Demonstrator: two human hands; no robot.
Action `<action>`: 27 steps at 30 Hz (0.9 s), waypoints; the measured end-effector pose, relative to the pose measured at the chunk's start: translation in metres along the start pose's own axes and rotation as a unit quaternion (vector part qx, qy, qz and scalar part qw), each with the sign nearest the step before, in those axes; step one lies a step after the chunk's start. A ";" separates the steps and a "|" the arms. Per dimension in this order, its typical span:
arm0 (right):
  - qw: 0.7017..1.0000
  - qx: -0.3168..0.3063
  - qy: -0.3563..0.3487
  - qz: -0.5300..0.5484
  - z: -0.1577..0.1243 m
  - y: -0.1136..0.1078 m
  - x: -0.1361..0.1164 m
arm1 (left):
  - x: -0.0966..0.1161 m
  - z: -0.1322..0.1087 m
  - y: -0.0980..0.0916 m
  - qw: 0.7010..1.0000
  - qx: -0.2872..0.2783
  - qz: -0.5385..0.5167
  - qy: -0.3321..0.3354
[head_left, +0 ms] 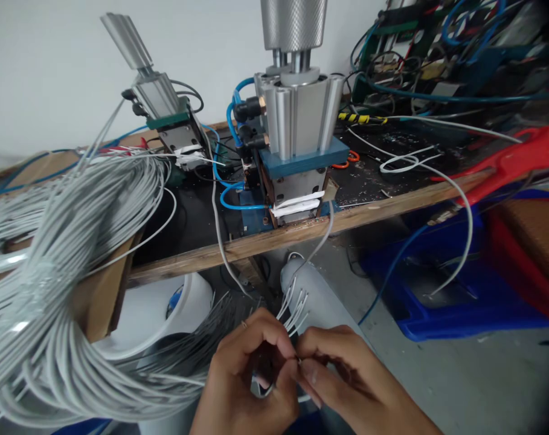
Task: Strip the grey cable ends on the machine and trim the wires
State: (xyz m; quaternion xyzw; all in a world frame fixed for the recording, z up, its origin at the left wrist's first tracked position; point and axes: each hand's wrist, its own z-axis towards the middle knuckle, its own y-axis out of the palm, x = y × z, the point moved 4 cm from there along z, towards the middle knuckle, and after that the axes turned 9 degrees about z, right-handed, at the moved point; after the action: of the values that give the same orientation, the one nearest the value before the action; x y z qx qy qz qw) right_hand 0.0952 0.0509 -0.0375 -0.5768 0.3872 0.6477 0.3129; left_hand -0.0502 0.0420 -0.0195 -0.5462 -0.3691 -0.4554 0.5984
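Note:
My left hand [249, 374] and my right hand [342, 368] meet low in the middle, both pinched round a small bunch of grey wire ends [295, 305] that fan upward from the fingers. The wires trail off left into a large loose coil of grey wire [61, 290] lying over a cardboard box [106, 296]. Straight ahead on the wooden bench edge [265, 238] stands a pneumatic press [296, 121] with an aluminium cylinder, a blue plate and white jaws [296, 206] at its front.
A second, tilted pneumatic unit [165, 109] sits at the back left. Blue air hoses [231, 181] run between the machines. A white bucket [151, 314] stands under the bench, a blue crate [441, 284] on the floor right, tangled cables [437, 54] and a red tool [519, 160] at right.

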 end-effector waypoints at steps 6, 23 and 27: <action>0.995 0.047 -0.032 -0.087 -0.003 0.004 -0.004 | 0.006 0.002 -0.002 0.999 0.043 0.010 -0.008; 0.967 -0.036 -0.106 -0.231 0.005 -0.004 -0.007 | 0.009 0.015 -0.017 0.969 -0.091 0.195 0.118; 0.972 0.006 -0.113 -0.207 0.006 -0.006 -0.008 | -0.002 0.013 -0.014 0.986 -0.083 0.112 0.089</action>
State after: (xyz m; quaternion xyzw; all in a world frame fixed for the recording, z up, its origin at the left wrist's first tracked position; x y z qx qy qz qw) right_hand 0.0984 0.0591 -0.0303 -0.5660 0.2253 0.6274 0.4850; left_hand -0.0632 0.0548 -0.0150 -0.5888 -0.2116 -0.4615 0.6289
